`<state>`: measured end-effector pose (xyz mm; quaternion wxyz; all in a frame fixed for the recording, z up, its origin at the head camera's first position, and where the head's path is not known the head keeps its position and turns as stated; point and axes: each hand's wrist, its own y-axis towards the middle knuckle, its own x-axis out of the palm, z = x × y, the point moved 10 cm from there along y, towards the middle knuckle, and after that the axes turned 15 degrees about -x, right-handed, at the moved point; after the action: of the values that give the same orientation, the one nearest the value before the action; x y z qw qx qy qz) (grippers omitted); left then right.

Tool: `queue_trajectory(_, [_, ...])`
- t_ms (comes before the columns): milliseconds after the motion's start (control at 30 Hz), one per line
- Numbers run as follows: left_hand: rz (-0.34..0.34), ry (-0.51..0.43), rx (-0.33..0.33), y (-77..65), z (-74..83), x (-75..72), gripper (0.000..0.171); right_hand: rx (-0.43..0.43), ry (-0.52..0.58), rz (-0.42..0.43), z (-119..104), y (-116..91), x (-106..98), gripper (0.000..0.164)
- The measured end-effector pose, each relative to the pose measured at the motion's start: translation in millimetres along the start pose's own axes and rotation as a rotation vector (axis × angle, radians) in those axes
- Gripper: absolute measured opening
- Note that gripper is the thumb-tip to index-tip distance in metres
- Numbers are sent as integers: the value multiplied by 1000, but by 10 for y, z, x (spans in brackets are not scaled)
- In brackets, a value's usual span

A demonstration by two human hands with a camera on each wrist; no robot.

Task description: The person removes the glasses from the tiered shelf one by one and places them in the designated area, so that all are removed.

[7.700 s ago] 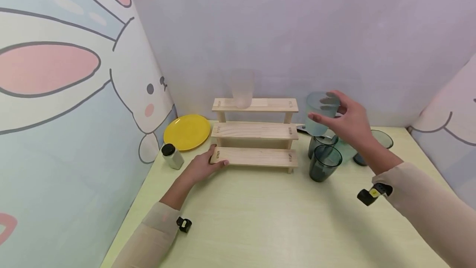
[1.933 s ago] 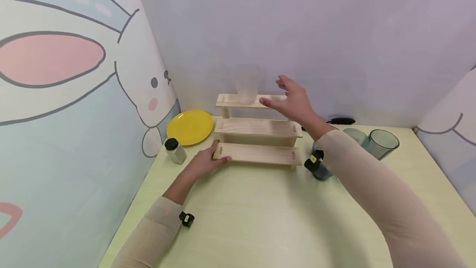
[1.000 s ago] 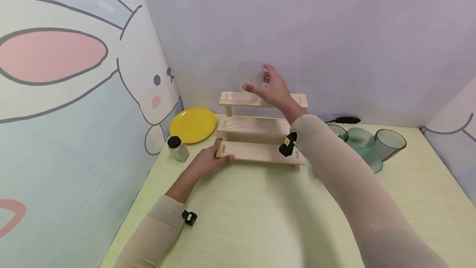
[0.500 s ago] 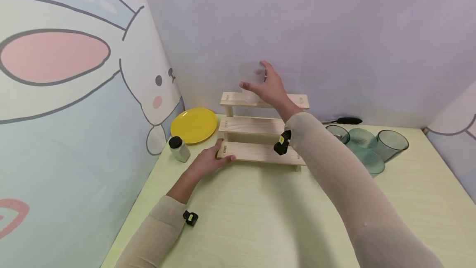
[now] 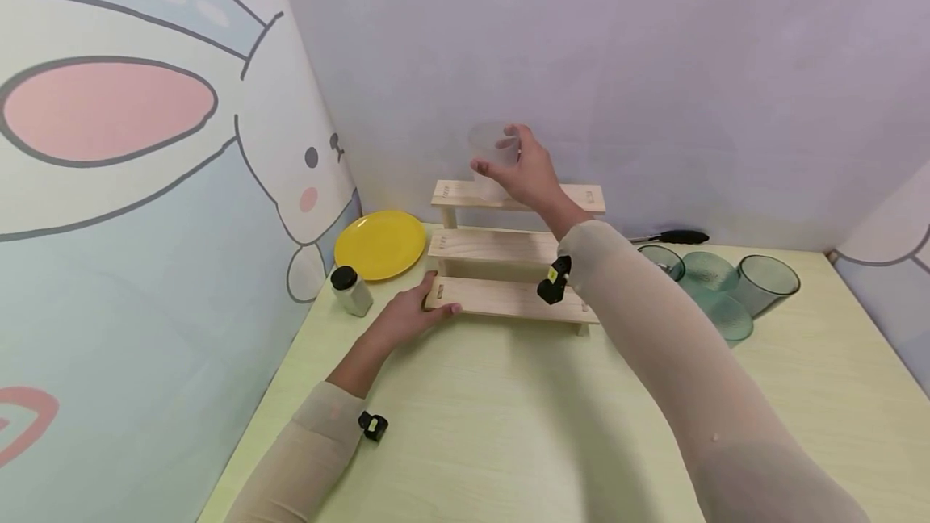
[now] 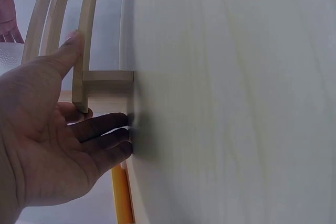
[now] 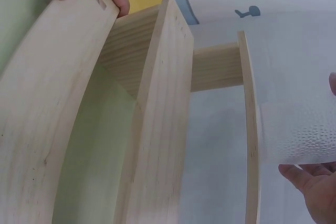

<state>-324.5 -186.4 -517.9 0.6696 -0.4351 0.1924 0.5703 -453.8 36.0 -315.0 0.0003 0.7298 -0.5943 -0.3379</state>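
In the head view my right hand (image 5: 533,173) holds a clear frosted tumbler (image 5: 485,144), thumb in front and fingers behind near its rim. The tumbler stands upright on the top step of a three-step wooden rack (image 5: 508,297); its bumpy wall (image 7: 299,132) shows in the right wrist view. My left hand (image 5: 400,317) grips the left end of the bottom step. In the left wrist view, the left thumb (image 6: 68,51) lies on that step's front edge, with the other fingers behind and under its end.
Left of the rack are a yellow plate (image 5: 380,244) and a small jar with a black cap (image 5: 353,293). To the right stand a dark glass (image 5: 661,258), a greenish glass (image 5: 766,281), a green glass dish (image 5: 726,315) and a black-handled utensil (image 5: 683,236). A wall rises behind.
Earlier my right hand held a bluish cup over the dark glasses. It then moved left, without that cup, and closed round the frosted tumbler. The left hand keeps its grip.
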Motion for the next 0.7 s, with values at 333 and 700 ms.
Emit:
queue_trajectory(333, [4,3,-3,10,7,2,119,-15,-9,-6,-2,-7,-12,94])
queue_trajectory(700, [11,13,9,-12,29,-8,119,-15,-49,-24,0,-15,-40,94])
